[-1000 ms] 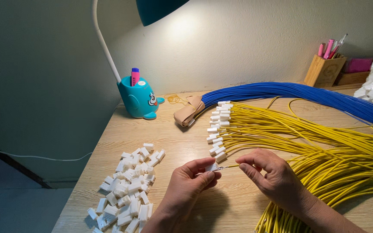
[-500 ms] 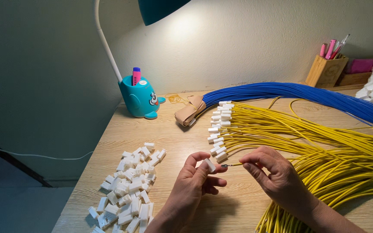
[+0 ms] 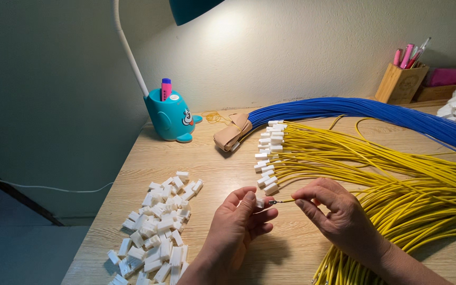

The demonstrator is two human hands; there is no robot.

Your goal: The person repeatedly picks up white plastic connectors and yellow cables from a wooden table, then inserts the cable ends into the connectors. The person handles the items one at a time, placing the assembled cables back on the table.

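Near the front edge of the wooden desk, the person's left hand is curled with thumb and fingertips pinched on a small white connector housing, and the right hand is closed in a fine pinch on a single yellow wire, whose metal-tipped end points at the housing and sits just beside it, touching or nearly so; I cannot tell whether the tip has entered yet. It looks to me like the step in hand is seating that terminal into the housing, and the next move would call for lining the tip squarely with the opening and pushing it straight in while the left hand keeps the housing steady. Just behind the hands, toward the middle of the desk, a row of yellow wires already wearing white housings fans out from the big bundle of yellow wires that sweeps to the right edge. At the front left corner lies a heap of loose white housings. Farther back, a bundle of blue wires, bound with tan tape at its end, curves along the rear, with a teal pen holder and lamp stem at the back left and a wooden pen box at the back right.
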